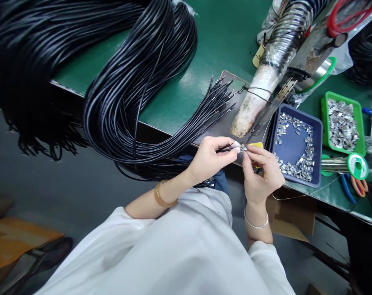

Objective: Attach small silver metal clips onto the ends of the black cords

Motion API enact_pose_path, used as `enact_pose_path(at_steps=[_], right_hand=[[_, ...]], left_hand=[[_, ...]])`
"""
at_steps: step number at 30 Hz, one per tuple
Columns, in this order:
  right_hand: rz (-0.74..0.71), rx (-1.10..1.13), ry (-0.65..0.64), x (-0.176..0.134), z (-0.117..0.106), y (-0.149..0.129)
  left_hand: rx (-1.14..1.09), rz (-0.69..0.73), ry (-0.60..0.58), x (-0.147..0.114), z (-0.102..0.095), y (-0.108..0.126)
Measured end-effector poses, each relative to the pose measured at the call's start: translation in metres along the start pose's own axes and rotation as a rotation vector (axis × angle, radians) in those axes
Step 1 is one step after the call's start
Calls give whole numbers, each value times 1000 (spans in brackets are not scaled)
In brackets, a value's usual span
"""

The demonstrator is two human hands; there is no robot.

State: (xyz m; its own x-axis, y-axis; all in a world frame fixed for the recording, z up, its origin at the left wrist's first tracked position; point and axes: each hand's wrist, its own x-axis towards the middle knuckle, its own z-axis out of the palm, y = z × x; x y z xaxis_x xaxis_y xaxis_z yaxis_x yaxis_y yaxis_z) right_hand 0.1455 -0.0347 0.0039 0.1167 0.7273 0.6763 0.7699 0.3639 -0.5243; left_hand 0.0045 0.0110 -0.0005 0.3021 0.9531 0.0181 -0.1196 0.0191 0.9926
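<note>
My left hand (pixel 212 157) pinches the end of a black cable (pixel 224 148), close to its stripped tip; something white covers the thumb and fingertip. Facing it, my right hand (pixel 261 170) has thumb and forefinger closed on a small metal connector (pixel 243 148). Cable tip and connector meet between the two hands, but I cannot tell whether they are joined. A thick bundle of black cables (pixel 137 94) lies to the left, its stripped ends fanned over a grey-brown board (pixel 209 131). Just beyond my hands is a soldering iron's metal shaft (pixel 259 123).
At right stand a blue tray (pixel 317 147) with loose metal connectors and a green tray (pixel 361 123) holding more. A solder spool (pixel 342 165) and pliers (pixel 352 188) lie near the table edge. A wrapped duct (pixel 253 98) hangs low over the board.
</note>
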Motion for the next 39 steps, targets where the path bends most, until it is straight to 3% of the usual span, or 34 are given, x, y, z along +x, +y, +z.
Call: enact_pose_path(at_steps=[8,15,19,22,25,27,30,33,36,39], right_hand=[[-23,-11,11,9,1,0],[-55,-4,-42,4,-4,3],[23,69,-52,1,-5,4],[117,153,14,-2,-10,5],[129,69,68,-4,-20,5],[47,-75,-24,-4,-26,2],[-103,-218,-262,-1,-28,-2],[-148,-253,-309,0,-24,-3],[-88,-240,-242,-2,-21,-3],[134,-43,-257,-5,-19,-4]], left_hand=[[76,53,55,3,2,10],[84,56,-4,2,-1,4],[51,41,-27,1,1,3],[17,-18,-64,-1,0,5],[32,-44,-100,-5,-3,5],[54,-29,-123,-7,-4,5],[93,19,-141,-10,-4,3],[144,48,-129,-13,-3,0],[110,35,-78,-15,-3,-1],[12,22,-63,-16,-2,0]])
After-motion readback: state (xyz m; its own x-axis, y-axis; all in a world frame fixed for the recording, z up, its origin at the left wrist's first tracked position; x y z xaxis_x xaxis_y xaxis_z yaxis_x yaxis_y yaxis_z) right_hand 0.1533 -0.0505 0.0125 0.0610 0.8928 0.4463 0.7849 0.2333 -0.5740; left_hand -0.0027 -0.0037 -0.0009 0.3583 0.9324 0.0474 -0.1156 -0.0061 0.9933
